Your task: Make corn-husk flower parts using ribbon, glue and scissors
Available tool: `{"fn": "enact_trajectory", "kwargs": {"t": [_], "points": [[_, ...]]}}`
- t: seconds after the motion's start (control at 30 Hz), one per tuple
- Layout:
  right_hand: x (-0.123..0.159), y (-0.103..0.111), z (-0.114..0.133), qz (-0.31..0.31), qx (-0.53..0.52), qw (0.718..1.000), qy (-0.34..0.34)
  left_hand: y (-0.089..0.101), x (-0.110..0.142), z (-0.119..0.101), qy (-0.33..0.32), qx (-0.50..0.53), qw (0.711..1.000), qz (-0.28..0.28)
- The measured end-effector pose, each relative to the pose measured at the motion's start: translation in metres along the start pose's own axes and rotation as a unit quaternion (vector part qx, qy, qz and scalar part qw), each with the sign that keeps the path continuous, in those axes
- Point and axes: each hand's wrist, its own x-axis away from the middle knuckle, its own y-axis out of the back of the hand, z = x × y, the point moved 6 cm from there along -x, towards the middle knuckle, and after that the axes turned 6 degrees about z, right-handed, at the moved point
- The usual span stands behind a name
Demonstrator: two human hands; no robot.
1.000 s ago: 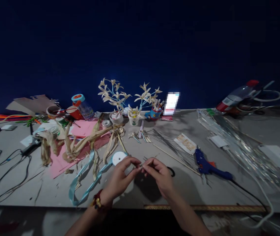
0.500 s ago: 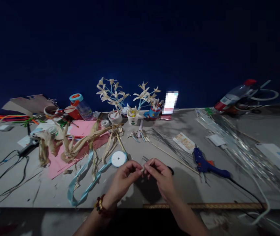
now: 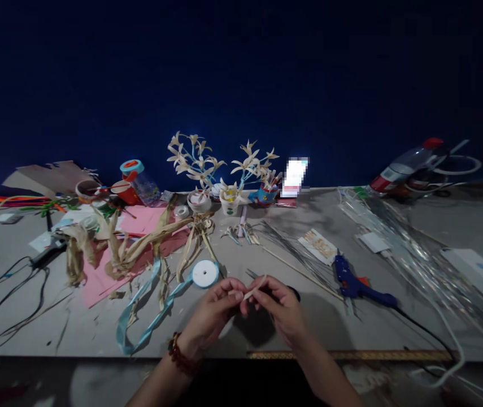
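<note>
Over the table's front part, my left hand (image 3: 220, 308) and my right hand (image 3: 281, 308) meet fingertip to fingertip. Both pinch a narrow pale strip (image 3: 255, 289), which looks like dried corn husk. One end of it sticks up past my right fingers. Scissors (image 3: 251, 273) lie just beyond and beneath my right hand, mostly hidden, with a dark handle showing to its right. Left of my hands is a white spool (image 3: 204, 274) of blue ribbon (image 3: 129, 322). Finished small husk flowers (image 3: 241, 233) rest farther back.
Dried husks (image 3: 118, 254) lie on pink paper (image 3: 97, 288) at left. Husk flower stems (image 3: 196, 161) stand in cups at the back, near a lit phone (image 3: 294, 176). A blue glue gun (image 3: 353, 282), wires (image 3: 296, 249) and plastic-wrapped bundles (image 3: 410, 254) are at right.
The pale strip now shows more, its end rising above my right fingertips. My right fingers have shifted slightly and my hands remain close together.
</note>
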Motion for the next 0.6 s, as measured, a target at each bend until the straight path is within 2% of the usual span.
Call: {"fn": "enact_trajectory", "kwargs": {"t": [0.07,0.17,0.3,0.37,0.43,0.53,0.6], "points": [[-0.001,0.001,0.001,-0.001,0.002,1.0,0.004,0.002,0.001,0.0,-0.008,-0.029,1.0,-0.006],[-0.002,0.003,0.004,-0.016,0.031,0.999,0.007,0.006,0.004,-0.009,-0.061,-0.145,0.987,-0.043],[-0.002,0.001,0.01,-0.024,0.063,0.997,0.024,-0.002,0.008,-0.026,-0.156,-0.334,0.927,-0.064],[-0.002,-0.001,0.009,-0.025,0.063,0.997,0.025,-0.003,0.008,-0.028,-0.168,-0.367,0.912,-0.078],[-0.002,0.0,0.007,-0.028,0.057,0.998,0.018,-0.001,0.006,-0.023,-0.139,-0.325,0.933,-0.073],[-0.002,0.003,0.003,-0.039,0.042,0.998,0.01,0.001,0.003,-0.01,-0.077,-0.206,0.975,-0.043],[0.0,0.005,0.004,-0.046,0.036,0.998,0.006,0.001,0.002,-0.005,-0.052,-0.149,0.987,-0.031]]}}
